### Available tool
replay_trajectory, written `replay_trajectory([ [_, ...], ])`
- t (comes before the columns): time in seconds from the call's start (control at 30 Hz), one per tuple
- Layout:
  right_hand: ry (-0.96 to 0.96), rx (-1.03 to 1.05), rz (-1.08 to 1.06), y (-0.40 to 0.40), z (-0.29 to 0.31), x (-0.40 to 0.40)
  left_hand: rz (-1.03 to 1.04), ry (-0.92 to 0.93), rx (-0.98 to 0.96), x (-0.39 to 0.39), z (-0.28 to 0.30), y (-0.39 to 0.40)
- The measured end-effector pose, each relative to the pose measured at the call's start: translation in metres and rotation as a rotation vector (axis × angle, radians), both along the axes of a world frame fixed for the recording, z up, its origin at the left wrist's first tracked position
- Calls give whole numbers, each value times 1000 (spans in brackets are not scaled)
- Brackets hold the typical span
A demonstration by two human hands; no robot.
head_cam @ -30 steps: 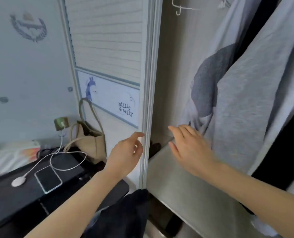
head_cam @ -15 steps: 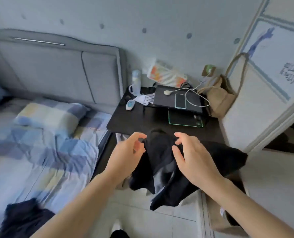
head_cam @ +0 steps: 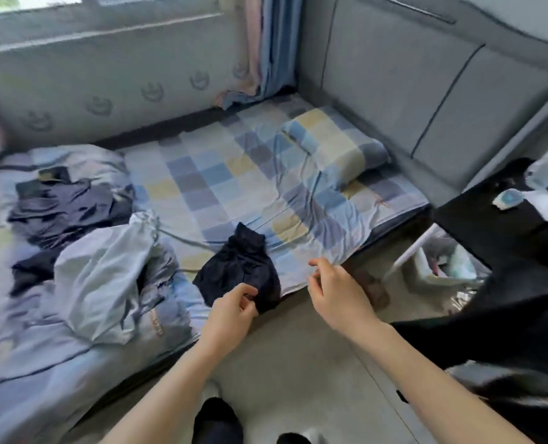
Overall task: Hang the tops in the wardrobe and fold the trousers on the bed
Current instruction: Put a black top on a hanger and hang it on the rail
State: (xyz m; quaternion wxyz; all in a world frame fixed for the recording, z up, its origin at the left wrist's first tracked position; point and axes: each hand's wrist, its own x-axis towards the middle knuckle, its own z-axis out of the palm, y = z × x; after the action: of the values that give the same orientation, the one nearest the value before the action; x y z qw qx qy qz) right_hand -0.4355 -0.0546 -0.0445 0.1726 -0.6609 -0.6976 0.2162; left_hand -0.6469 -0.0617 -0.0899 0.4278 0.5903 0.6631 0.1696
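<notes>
**Still a pile of clothes on the bed, folding barely getting going**

Left hand point(head_cam: 234, 307) fingers are curling in at the edge of the dark garment point(head_cam: 240, 267) sitting at the near edge of the bed point(head_cam: 298, 193). It's looking like a pinch on the fabric, but it's blurry, so I'm not betting on it. Right hand point(head_cam: 336, 291) is hovering just beside it over the near edge, fingers loosely bent and holding nothing.

Going outward: a light blue garment point(head_cam: 102, 277) is lying crumpled toward the left of the bed, and a navy heap point(head_cam: 64, 209) is sitting behind it near the far left corner. Nothing on the bed is looking folded. Another black piece point(head_cam: 490, 334) is draping off the desk point(head_cam: 477, 219) on the right.

The wardrobe isn't showing here, so I can't tell how the hanging is going. I'm guessing most of the job is left.
</notes>
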Motion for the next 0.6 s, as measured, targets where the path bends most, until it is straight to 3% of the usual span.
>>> replay_trajectory([
  [0.17, -43, -254, 83, 56, -68, -104, 191, 66, -193, -125, -59, 19],
  [0.3, -67, -439, 39, 93, -128, -154, 204, 103, -300, -187, -115, 48],
  [0.6, -87, -684, 4, 176, -293, -221, 258, 28, -558, -239, -277, 139],
])
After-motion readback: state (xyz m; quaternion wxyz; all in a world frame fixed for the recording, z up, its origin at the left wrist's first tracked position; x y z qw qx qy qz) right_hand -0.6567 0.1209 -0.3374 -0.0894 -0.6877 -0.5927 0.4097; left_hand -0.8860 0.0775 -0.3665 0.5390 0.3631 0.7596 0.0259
